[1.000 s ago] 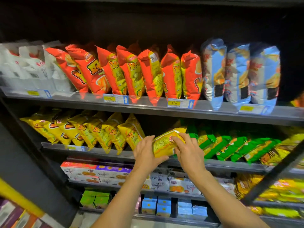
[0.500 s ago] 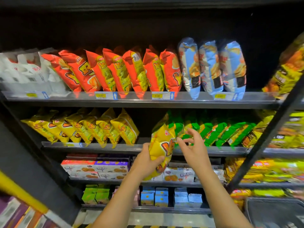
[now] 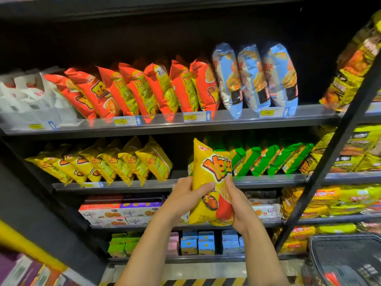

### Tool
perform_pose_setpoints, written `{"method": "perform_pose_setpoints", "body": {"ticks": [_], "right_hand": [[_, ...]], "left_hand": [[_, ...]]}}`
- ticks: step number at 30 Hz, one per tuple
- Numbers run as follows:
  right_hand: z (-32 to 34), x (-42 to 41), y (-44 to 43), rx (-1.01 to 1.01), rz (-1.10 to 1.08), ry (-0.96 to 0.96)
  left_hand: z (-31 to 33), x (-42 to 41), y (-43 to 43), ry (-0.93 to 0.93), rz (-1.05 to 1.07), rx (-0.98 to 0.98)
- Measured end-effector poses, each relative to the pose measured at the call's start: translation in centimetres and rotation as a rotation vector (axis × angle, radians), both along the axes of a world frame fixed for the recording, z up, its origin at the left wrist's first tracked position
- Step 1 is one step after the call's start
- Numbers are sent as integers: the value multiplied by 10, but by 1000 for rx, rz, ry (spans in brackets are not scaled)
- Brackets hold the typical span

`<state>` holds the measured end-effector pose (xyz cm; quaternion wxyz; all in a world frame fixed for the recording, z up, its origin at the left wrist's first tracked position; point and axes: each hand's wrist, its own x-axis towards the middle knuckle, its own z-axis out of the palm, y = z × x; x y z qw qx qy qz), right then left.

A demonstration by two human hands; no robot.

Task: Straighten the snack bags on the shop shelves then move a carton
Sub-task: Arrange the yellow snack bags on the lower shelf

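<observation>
Yellow glossy plastic snack bag (image 3: 212, 176) stands upright, gripped by left hand (image 3: 188, 194) and right hand (image 3: 238, 205); shoved in carelessly, it could topple the green snack bags (image 3: 268, 159) just right.

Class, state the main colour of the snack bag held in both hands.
The bag is yellow with an orange logo; head view.

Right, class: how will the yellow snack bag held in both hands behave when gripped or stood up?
Probably light for its size: the yellow snack bag looks puffed, held upright by the left hand and right hand at its lower half. Likely to lean when stood, as the shelved yellow bags do. Its glossy film may slip.
</observation>
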<state>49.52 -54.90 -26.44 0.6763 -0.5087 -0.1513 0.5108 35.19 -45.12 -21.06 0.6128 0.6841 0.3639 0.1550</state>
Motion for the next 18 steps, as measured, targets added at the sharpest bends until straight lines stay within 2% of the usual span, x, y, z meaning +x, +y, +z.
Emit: {"method": "perform_pose_setpoints", "body": {"ticks": [2,5,7,10,12,16,18], "right_hand": [[-3,0,-2,51,-18,95],[-2,-3,-7,87,-18,217],[-2,-6,-9,96,-16,243],[-5,-6,-6,71,3,233],[-4,-5,-2,59,15,155],[13,-11,4,-5,26,-212],[18,-13,8,-41,48,-323]], "left_hand": [[8,-6,-2,-40,-52,-68],[17,-13,0,-160,35,-200],[28,-14,-1,-233,122,-269],[39,-13,1,-232,199,-320],[44,-11,-2,-201,202,-315],[48,1,-11,-84,136,-256],[42,8,-13,-17,172,-210]]}}
